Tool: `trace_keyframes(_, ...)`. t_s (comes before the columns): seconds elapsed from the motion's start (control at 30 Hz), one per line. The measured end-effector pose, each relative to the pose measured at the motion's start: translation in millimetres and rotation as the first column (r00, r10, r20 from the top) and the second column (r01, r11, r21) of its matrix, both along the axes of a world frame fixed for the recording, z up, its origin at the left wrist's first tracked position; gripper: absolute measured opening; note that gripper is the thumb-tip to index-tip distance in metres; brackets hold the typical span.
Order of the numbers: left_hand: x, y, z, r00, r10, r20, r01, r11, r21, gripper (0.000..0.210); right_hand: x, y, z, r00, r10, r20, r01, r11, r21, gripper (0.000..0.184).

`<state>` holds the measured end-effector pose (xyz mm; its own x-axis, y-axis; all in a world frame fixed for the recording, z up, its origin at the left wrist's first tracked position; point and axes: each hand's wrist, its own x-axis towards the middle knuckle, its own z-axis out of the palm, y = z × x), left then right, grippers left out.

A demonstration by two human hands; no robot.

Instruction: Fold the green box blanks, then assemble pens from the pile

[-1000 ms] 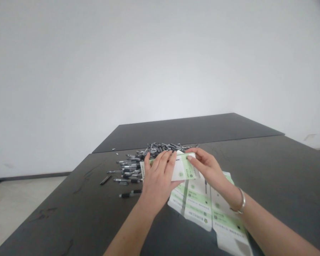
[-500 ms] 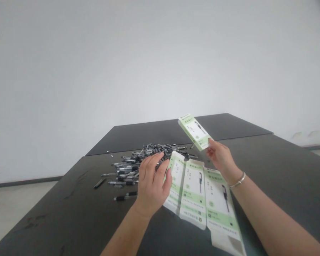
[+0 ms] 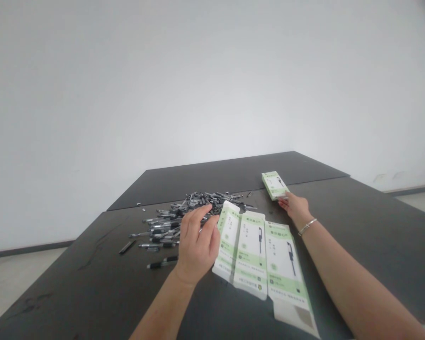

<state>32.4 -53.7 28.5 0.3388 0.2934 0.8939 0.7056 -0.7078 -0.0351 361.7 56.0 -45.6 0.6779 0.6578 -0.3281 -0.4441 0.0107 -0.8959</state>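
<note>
My right hand [image 3: 293, 206] grips the near end of a green and white pen box [image 3: 275, 185], which is folded into shape and sits at the far right of the table. My left hand [image 3: 200, 241] holds nothing I can see; its fingers are curved and apart, beside the left edge of the flat box blanks [image 3: 250, 250]. These green and white cardboard blanks bear pictures of a pen and lie in front of me. Behind my left hand spreads a heap of black and clear pens [image 3: 163, 226], partly hidden by its fingers.
The dark table [image 3: 92, 283] has a seam across its far part. Small light bits [image 3: 139, 204] lie near that seam on the left. A single dark pen piece [image 3: 127, 247] rests left of the heap. A pale wall [image 3: 212, 85] rises behind the table.
My right hand has carried the pen box lower and to the right, down to the table. My left hand stays near the blanks with its fingers a little more spread. The view has shifted slightly.
</note>
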Motion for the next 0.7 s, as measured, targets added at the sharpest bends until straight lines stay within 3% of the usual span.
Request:
trace_keyframes(0.13,-0.1,0.7,0.8,1.000,-0.003,-0.001,0.003,1.000,0.005,0.028,6.5,5.4,0.9,0.999,0.032,0.004,-0.032,0.999,-0.038,0.031)
trace_keyframes(0.33,-1.4,1.2,-0.6,1.000,0.002,-0.003,-0.002,1.000,-0.008,0.029,16.0,10.2,2.3,0.999,0.030,0.027,-0.028,0.998,-0.058,0.026)
trace_keyframes(0.7,0.1,9.3,-5.6,0.999,0.034,-0.008,-0.035,0.991,-0.127,0.025,11.0,5.3,5.1,0.989,0.059,0.135,-0.050,0.996,-0.073,0.034)
